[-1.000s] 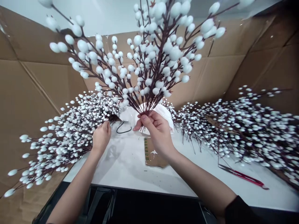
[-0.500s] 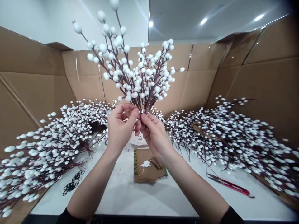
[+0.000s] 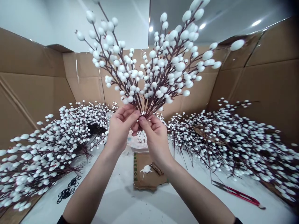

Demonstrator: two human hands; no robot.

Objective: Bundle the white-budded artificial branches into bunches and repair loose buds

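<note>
A fanned bunch of artificial white berry stems (image 3: 161, 71) stands upright in front of me, its brown stems drawn together at the bottom. My left hand (image 3: 122, 124) pinches the stem ends from the left, thumb and fingertips closed on them. From the right, my right hand (image 3: 155, 133) grips the same gathered ends, its thumb pressed over them. Both thumb tips almost meet at the base of the bunch. The lowest stem tips are partly covered by the fingers.
Piles of white berry stems lie at the left (image 3: 63, 140) and right (image 3: 224, 137). Black rubber rings (image 3: 67, 189) sit at the left, red-handled snips (image 3: 240, 194) at the right. A cardboard piece (image 3: 144, 183) with a white blob lies mid-table. Cardboard walls (image 3: 30, 90) surround the table.
The bunch has spread wider and leans closer, its right-hand stems swinging out to the right. Both hands stay at the stem ends, my right hand turned slightly. The view has shifted a little.
</note>
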